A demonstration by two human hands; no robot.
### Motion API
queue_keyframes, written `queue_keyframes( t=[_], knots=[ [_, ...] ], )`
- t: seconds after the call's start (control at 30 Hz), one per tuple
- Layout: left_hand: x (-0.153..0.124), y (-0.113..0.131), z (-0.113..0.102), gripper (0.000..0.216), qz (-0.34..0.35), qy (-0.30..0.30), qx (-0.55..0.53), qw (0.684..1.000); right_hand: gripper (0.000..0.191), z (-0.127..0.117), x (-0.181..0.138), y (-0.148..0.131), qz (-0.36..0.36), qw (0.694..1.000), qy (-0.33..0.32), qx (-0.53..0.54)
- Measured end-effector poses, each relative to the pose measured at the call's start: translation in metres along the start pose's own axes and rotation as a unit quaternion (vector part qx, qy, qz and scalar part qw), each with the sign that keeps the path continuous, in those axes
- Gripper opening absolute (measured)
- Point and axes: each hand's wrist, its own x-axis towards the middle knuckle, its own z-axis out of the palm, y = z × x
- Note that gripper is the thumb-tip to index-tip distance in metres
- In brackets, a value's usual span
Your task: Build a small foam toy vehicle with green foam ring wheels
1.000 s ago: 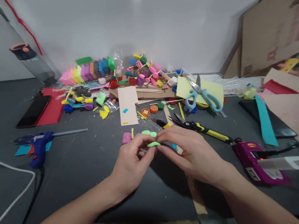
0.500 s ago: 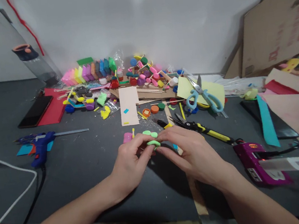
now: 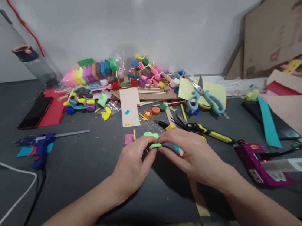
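Note:
My left hand (image 3: 131, 164) pinches a small light-green clay piece (image 3: 155, 146), flat and rounded, between thumb and forefinger. From the other side, the fingertips of my right hand (image 3: 197, 151) close on its right edge. Just beyond, more light-green clay lumps (image 3: 147, 133) show above my fingers; whether they join the held piece is hidden. Close to my left fingers sits a pink piece (image 3: 128, 139) with a small yellow stick (image 3: 134, 133) beside it. A small model may be partly covered by my hands; I cannot make it out.
Pliers (image 3: 186, 125) and a yellow-black cutter (image 3: 216, 136) lie beyond my right hand, near a purple power strip (image 3: 259, 165). A blue glue gun (image 3: 41, 145) rests at left. Light-blue scissors (image 3: 199, 90), a pale card (image 3: 129, 103) and coloured clay packs (image 3: 94, 71) stand farther back.
The held green clay piece has turned slightly and now looks flatter, edge toward me. My fingertips have shifted a little around it; both hands stay in nearly the same place.

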Motion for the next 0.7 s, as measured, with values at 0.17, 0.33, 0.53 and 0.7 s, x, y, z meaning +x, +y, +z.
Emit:
queue_keyframes(
  t=[0.17,0.33,0.53,0.7],
  knots=[
    [-0.0008,-0.0003,0.0011,0.011,-0.058,0.014,-0.083,0.995,0.007,-0.0003,0.0004,0.0019,0.023,1.0,-0.003,0.016],
    [-0.0018,-0.0019,0.0019,0.016,-0.043,0.015,-0.087,0.995,0.009,-0.0011,0.0005,0.001,0.007,1.0,-0.005,0.008],
    [-0.0004,-0.0015,0.0008,0.016,-0.003,0.013,-0.028,1.0,0.009,0.0002,0.0013,-0.0002,-0.009,1.0,-0.015,-0.024],
    [-0.0018,-0.0018,0.0024,0.014,-0.033,0.016,-0.05,0.998,0.009,0.0015,0.0003,-0.0014,-0.018,0.999,-0.018,-0.034]
  ],
)
